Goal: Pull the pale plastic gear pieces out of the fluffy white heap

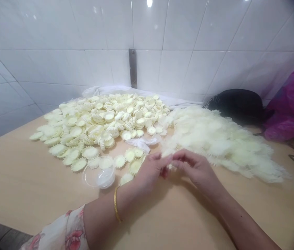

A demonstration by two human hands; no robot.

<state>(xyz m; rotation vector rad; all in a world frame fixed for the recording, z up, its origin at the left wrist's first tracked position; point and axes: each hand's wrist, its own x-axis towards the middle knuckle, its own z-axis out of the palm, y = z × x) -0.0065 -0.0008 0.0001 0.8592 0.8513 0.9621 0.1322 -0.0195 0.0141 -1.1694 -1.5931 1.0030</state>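
My left hand (152, 171) and my right hand (192, 166) meet in front of me over the table, both closed in a pinch. Between their fingertips shows a small pale piece (171, 167), mostly hidden by the fingers. Just left of my left hand lie several loose pale-yellow discs with scalloped edges (120, 161). A small clear plastic tub with white contents (105, 177) stands by them, a round clear lid or rim beside it. Beyond my right hand spreads a heap of sheer, pale-yellow, frilly pieces (214, 139).
A big pile of scalloped discs (105, 119) covers the table's far left, with white cloth (100, 91) behind it. Crumpled white material (143, 142) lies before the pile. At back right are a black object (236, 104) and a magenta bag (290, 104). A tiled wall (183, 66) bounds the table (32, 187).
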